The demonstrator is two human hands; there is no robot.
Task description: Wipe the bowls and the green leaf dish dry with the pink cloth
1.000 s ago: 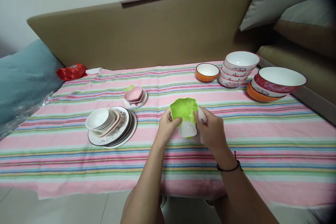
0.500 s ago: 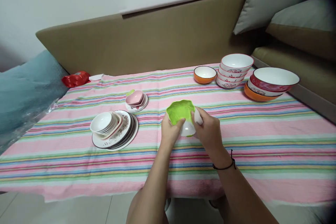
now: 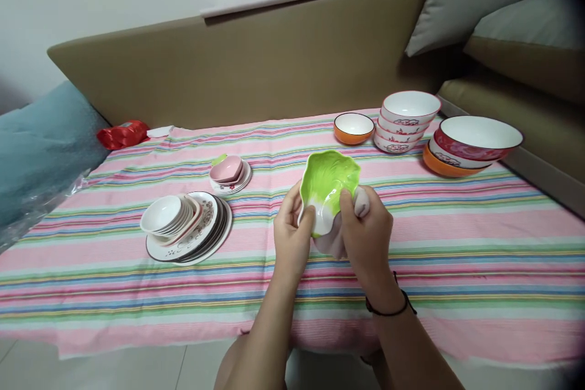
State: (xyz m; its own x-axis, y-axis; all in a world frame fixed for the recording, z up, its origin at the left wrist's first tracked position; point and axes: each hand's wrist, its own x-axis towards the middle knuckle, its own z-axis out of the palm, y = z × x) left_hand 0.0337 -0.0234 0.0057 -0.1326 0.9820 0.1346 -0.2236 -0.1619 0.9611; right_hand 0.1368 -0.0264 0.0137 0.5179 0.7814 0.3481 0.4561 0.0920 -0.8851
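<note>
A leaf-shaped bowl (image 3: 329, 180), bright green inside with a white end, is tilted toward me above the table. My left hand (image 3: 293, 231) grips its left side, thumb on the white part. My right hand (image 3: 368, 228) is closed round a pale greyish cloth (image 3: 336, 244) and pinches the bowl's right edge, thumb inside the rim. The cloth hangs under the bowl and bunches up beside my right fingers. Most fingertips of both hands are hidden behind the bowl and cloth.
A striped tablecloth (image 3: 256, 262) covers the table. At left stand stacked plates with white bowls (image 3: 161, 214) and small plates with pink dishes (image 3: 226, 169). At right are an orange bowl (image 3: 354, 127), stacked white bowls (image 3: 408, 116) and larger bowls (image 3: 478, 137). A red bundle (image 3: 122, 135) lies far left.
The bowl has turned and tipped up, so its green inside faces me more. More of the cloth shows below it. Both hands still hold on; my view has shifted slightly.
</note>
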